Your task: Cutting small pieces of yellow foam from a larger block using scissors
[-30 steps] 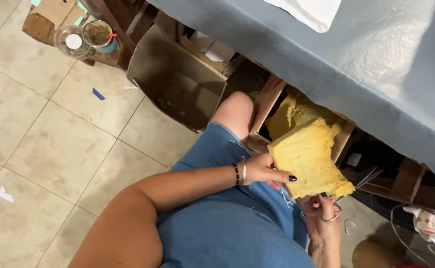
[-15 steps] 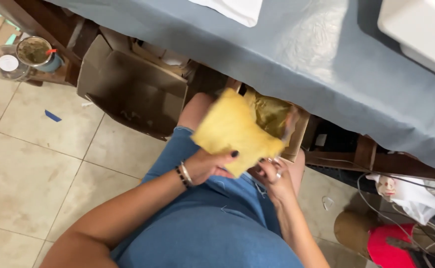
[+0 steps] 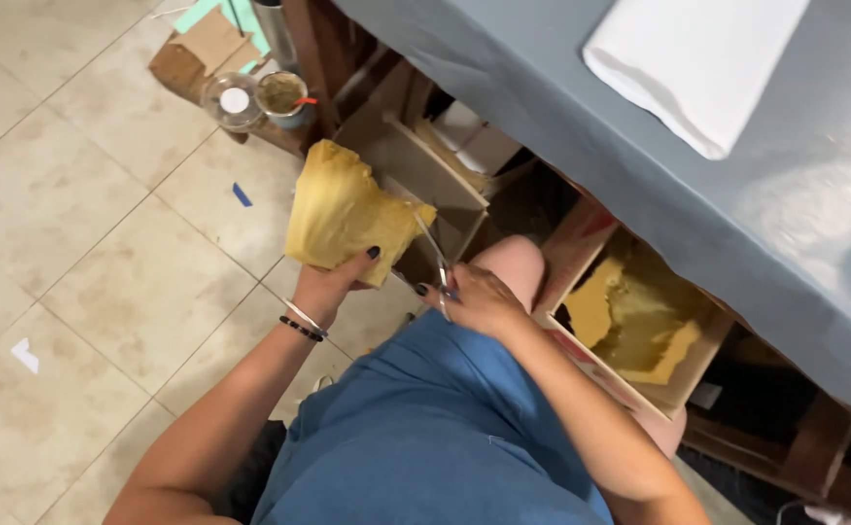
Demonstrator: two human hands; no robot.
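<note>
Blue denim covers the lap nearest the camera. Above it, the right hand has its fingers closed around scissors, while the left hand pinches a yellow sheet. Beyond the fingers sits an open cardboard box.

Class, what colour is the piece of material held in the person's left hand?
The piece of material is mustard yellow, seen in the head view, pinched by the left hand.
</note>
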